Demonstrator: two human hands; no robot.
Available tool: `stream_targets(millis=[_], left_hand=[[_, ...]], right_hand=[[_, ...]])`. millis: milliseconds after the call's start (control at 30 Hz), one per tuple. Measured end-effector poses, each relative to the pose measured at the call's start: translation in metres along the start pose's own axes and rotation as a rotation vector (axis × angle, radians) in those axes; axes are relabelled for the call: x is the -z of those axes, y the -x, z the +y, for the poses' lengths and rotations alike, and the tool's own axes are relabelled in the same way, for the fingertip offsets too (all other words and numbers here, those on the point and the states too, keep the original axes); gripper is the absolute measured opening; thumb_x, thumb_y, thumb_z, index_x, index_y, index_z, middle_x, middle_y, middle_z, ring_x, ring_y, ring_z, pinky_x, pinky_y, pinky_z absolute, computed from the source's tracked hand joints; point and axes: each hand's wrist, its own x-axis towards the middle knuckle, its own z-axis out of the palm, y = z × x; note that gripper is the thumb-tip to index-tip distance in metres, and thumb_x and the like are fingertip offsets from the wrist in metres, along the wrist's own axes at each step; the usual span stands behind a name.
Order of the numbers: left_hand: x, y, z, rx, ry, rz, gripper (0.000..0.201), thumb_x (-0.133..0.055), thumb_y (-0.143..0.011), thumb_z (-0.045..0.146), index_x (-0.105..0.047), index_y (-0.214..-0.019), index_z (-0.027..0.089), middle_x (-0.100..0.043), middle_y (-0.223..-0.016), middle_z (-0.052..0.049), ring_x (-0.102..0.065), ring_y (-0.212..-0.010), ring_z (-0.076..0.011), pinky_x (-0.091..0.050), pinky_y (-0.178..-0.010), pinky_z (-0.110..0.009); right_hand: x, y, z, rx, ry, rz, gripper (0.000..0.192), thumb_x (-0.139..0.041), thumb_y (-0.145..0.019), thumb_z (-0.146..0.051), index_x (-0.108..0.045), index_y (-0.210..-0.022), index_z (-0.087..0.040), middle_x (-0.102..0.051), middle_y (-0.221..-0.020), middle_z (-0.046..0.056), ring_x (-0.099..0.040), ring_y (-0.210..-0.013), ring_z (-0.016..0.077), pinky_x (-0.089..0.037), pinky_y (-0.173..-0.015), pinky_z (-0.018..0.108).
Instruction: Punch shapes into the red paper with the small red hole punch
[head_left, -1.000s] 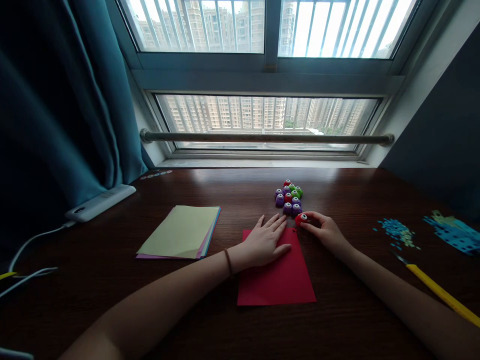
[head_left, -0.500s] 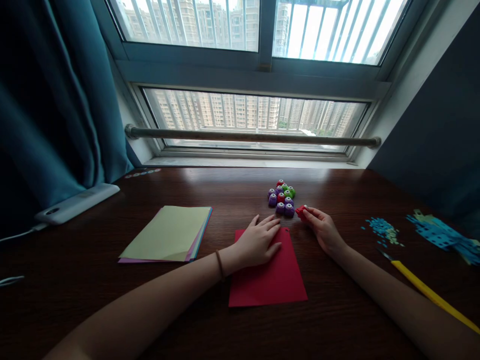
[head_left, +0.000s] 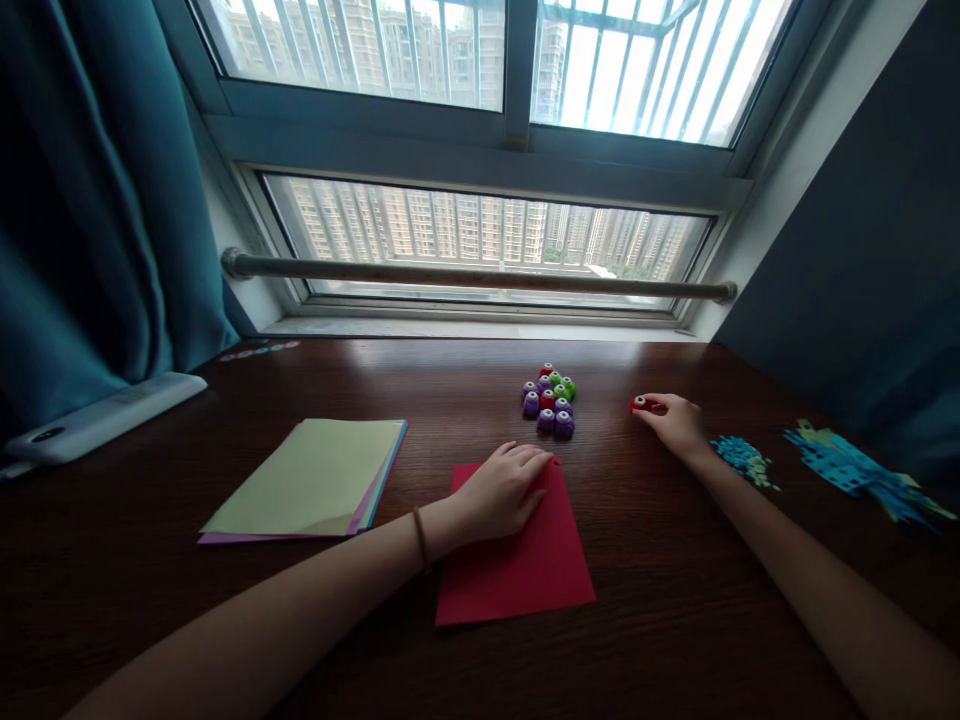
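While the red sheet (head_left: 525, 570) lies on the near middle of the tabletop (head_left: 435, 390), the small red piece (head_left: 640, 403) is farther off to its right, pinched between the thumb and fingers of the right hand (head_left: 679, 420). The piece looks light, stiff and perhaps slick like plastic, so its sides should give the surest hold. The sheet looks thin and easily creased, better steadied with a flat palm or taken by an edge.

The left hand (head_left: 504, 490) rests palm down over the sheet's far left part, fingers loosely bent and gripping nothing visible, the forearm slanting in from the near left. The right forearm reaches in from the near right, its hand turned leftward.

Between the hands, farther off, stands a cluster of purple, red and green pieces (head_left: 547, 400). Left of the sheet lies a paper stack (head_left: 307, 475); at right, blue and green bits (head_left: 739, 457) and cut strips (head_left: 847, 465).
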Motion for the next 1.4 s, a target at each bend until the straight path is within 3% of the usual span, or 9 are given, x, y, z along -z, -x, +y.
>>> stream_targets(millis=[333, 433, 533, 600, 667, 733, 800, 967, 1400], left_hand=[[-0.003, 0.0, -0.001, -0.044, 0.111, 0.092, 0.05, -0.055, -0.078, 0.016, -0.04, -0.126, 0.014, -0.047, -0.121, -0.014, -0.044, -0.111, -0.025, -0.036, -0.098, -0.039], [-0.003, -0.002, -0.003, -0.038, 0.189, 0.173, 0.043, -0.053, -0.08, 0.015, -0.045, -0.122, 0.015, -0.051, -0.113, -0.012, -0.049, -0.104, -0.0225, -0.041, -0.091, -0.036], [-0.001, -0.004, -0.004, -0.069, 0.203, 0.257, 0.019, -0.048, -0.086, 0.019, -0.058, -0.102, 0.017, -0.059, -0.095, -0.008, -0.054, -0.088, -0.0186, -0.044, -0.08, -0.032], [0.001, -0.004, -0.004, -0.102, 0.171, 0.29, 0.015, -0.047, -0.088, 0.023, -0.062, -0.088, 0.017, -0.061, -0.085, -0.005, -0.055, -0.081, -0.0167, -0.043, -0.076, -0.031], [0.002, -0.004, -0.003, -0.124, 0.13, 0.301, 0.017, -0.048, -0.089, 0.025, -0.062, -0.084, 0.018, -0.063, -0.082, -0.004, -0.055, -0.079, -0.0158, -0.041, -0.077, -0.031], [0.003, -0.003, -0.002, -0.137, 0.097, 0.295, 0.017, -0.048, -0.09, 0.025, -0.062, -0.085, 0.018, -0.065, -0.082, -0.003, -0.056, -0.079, -0.0151, -0.039, -0.078, -0.032], [0.003, -0.002, -0.002, -0.147, 0.074, 0.291, 0.017, -0.047, -0.09, 0.025, -0.062, -0.086, 0.018, -0.065, -0.082, -0.002, -0.056, -0.078, -0.0144, -0.038, -0.079, -0.032], [0.001, -0.001, -0.003, -0.158, 0.015, 0.313, 0.016, -0.047, -0.09, 0.024, -0.062, -0.088, 0.019, -0.066, -0.083, -0.001, -0.058, -0.078, -0.0143, -0.037, -0.08, -0.032], [0.002, 0.001, 0.0, -0.198, -0.097, 0.391, 0.009, -0.051, -0.087, 0.022, -0.06, -0.087, 0.019, -0.066, -0.091, 0.0, -0.058, -0.088, -0.0125, -0.038, -0.086, -0.031]], right_hand=[[0.025, -0.016, 0.038, -0.18, 0.231, 0.065, 0.022, -0.068, -0.061, -0.029, -0.069, -0.076, -0.014, -0.066, -0.076, 0.012, -0.06, -0.076, 0.0288, -0.043, -0.075, 0.038], [0.024, -0.012, 0.026, -0.159, 0.209, 0.105, 0.033, -0.066, -0.063, -0.028, -0.067, -0.09, -0.011, -0.063, -0.092, 0.018, -0.056, -0.089, 0.0338, -0.039, -0.082, 0.045], [0.013, 0.004, -0.008, -0.068, 0.108, 0.113, 0.044, -0.059, -0.07, -0.028, -0.059, -0.11, -0.01, -0.054, -0.114, 0.02, -0.051, -0.1, 0.0318, -0.034, -0.089, 0.046], [0.0, 0.023, -0.041, -0.003, -0.02, -0.014, 0.034, -0.056, -0.075, -0.035, -0.063, -0.1, -0.013, -0.061, -0.1, 0.014, -0.057, -0.084, 0.0239, -0.043, -0.079, 0.038], [-0.012, 0.048, -0.075, 0.036, -0.18, -0.238, 0.032, -0.056, -0.076, -0.045, -0.067, -0.086, -0.016, -0.064, -0.078, 0.007, -0.057, -0.068, 0.0181, -0.045, -0.062, 0.03], [-0.021, 0.073, -0.103, -0.047, -0.536, -0.554, 0.032, -0.062, -0.073, -0.045, -0.066, -0.079, -0.014, -0.063, -0.071, 0.006, -0.054, -0.061, 0.0151, -0.042, -0.057, 0.027], [-0.024, 0.093, -0.12, -0.147, -0.73, -0.697, 0.03, -0.065, -0.071, -0.043, -0.065, -0.076, -0.013, -0.062, -0.069, 0.005, -0.052, -0.059, 0.0126, -0.041, -0.056, 0.026], [-0.026, 0.11, -0.122, -0.343, -0.928, -0.736, 0.026, -0.074, -0.064, -0.034, -0.065, -0.079, -0.014, -0.061, -0.068, 0.003, -0.051, -0.058, 0.0102, -0.039, -0.056, 0.023], [-0.03, 0.112, -0.12, -0.305, -0.936, -0.722, 0.024, -0.074, -0.064, -0.028, -0.065, -0.081, -0.015, -0.062, -0.07, 0.001, -0.049, -0.059, 0.0097, -0.038, -0.059, 0.024]])
